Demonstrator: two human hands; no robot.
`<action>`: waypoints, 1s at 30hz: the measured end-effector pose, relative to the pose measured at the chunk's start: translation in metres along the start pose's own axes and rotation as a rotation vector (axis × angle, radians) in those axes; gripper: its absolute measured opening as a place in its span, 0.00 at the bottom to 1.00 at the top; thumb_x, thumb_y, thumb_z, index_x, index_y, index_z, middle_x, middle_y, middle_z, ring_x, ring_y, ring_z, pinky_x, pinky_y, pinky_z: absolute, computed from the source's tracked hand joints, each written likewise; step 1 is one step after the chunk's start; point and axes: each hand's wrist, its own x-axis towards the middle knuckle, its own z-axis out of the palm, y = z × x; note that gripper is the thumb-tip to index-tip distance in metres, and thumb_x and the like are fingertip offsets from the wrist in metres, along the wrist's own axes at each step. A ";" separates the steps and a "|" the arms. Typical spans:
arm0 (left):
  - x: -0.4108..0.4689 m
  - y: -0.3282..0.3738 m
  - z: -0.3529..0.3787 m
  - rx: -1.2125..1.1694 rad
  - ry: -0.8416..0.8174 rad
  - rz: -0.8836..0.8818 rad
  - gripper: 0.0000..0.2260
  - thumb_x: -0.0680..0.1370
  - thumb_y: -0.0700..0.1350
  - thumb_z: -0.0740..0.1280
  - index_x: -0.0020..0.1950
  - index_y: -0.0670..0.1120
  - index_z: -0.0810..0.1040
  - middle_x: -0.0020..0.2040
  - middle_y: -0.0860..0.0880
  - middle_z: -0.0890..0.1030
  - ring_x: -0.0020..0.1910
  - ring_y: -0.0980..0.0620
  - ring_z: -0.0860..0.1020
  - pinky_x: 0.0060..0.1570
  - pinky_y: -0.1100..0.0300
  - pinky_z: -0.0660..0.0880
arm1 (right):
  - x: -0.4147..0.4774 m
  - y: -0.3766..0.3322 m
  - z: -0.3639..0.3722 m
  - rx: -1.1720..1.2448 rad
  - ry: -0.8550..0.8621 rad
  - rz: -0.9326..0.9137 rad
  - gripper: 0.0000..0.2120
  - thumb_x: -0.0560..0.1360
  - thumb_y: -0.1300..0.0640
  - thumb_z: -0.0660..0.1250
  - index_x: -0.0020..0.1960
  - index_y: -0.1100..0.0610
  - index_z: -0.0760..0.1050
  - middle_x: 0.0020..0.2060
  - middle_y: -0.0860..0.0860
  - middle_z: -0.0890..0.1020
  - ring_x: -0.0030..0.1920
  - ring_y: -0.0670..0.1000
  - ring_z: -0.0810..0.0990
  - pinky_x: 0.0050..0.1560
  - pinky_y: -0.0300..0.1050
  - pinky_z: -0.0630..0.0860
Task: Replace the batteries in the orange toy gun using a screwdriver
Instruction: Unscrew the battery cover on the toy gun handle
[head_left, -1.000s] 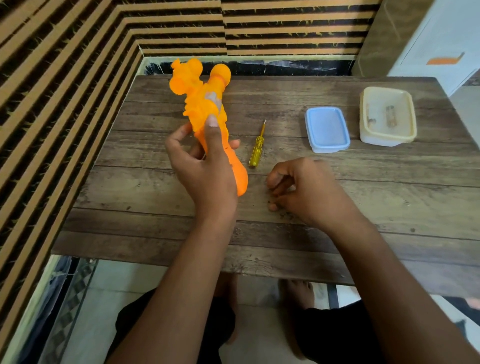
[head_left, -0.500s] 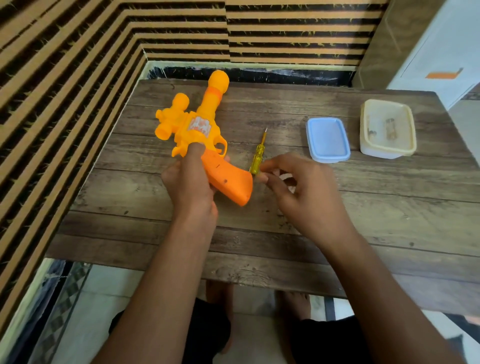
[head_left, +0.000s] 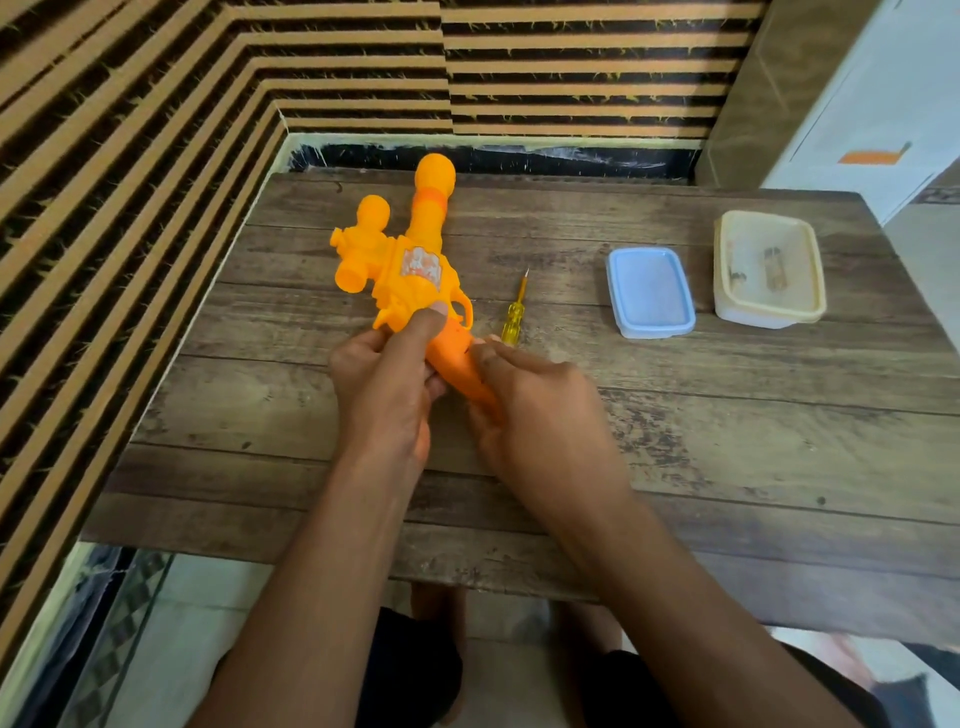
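Observation:
The orange toy gun (head_left: 410, 265) lies over the wooden table (head_left: 727, 426), its barrel pointing away from me and its handle toward me. My left hand (head_left: 384, 389) grips the gun just behind the trigger guard, thumb pressed on its body. My right hand (head_left: 535, 410) holds the handle from the right, fingers curled round it, and covers most of it. A yellow screwdriver (head_left: 514, 317) lies on the table just right of the gun, tip pointing away, untouched by either hand.
A blue plastic lid (head_left: 649, 291) lies right of the screwdriver. Further right stands a cream plastic box (head_left: 769, 270) with small items inside. Striped walls close in on the left and far sides. My legs show below the near table edge.
The left hand laid the gun down flat onto the table with the handle toward me. The right hand moved left from the table surface and took hold of the handle.

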 end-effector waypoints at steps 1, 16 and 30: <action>0.001 -0.001 0.000 0.002 0.003 -0.001 0.07 0.78 0.36 0.72 0.41 0.45 0.83 0.38 0.48 0.86 0.37 0.52 0.85 0.32 0.60 0.80 | 0.001 -0.002 0.000 -0.004 0.003 0.005 0.19 0.72 0.60 0.70 0.63 0.62 0.80 0.61 0.60 0.84 0.49 0.69 0.86 0.43 0.61 0.84; -0.001 -0.003 -0.003 -0.003 0.027 -0.020 0.05 0.76 0.36 0.74 0.41 0.42 0.83 0.40 0.44 0.84 0.39 0.48 0.82 0.36 0.58 0.80 | 0.001 -0.020 0.009 -0.234 0.128 0.061 0.19 0.55 0.65 0.84 0.42 0.61 0.81 0.31 0.57 0.83 0.22 0.63 0.78 0.22 0.43 0.71; -0.001 -0.001 -0.006 0.073 0.042 0.022 0.13 0.76 0.39 0.76 0.34 0.46 0.78 0.24 0.54 0.76 0.23 0.57 0.73 0.29 0.62 0.73 | -0.008 -0.028 0.002 -0.341 0.244 -0.079 0.12 0.73 0.61 0.58 0.39 0.59 0.80 0.31 0.53 0.83 0.21 0.59 0.77 0.29 0.40 0.55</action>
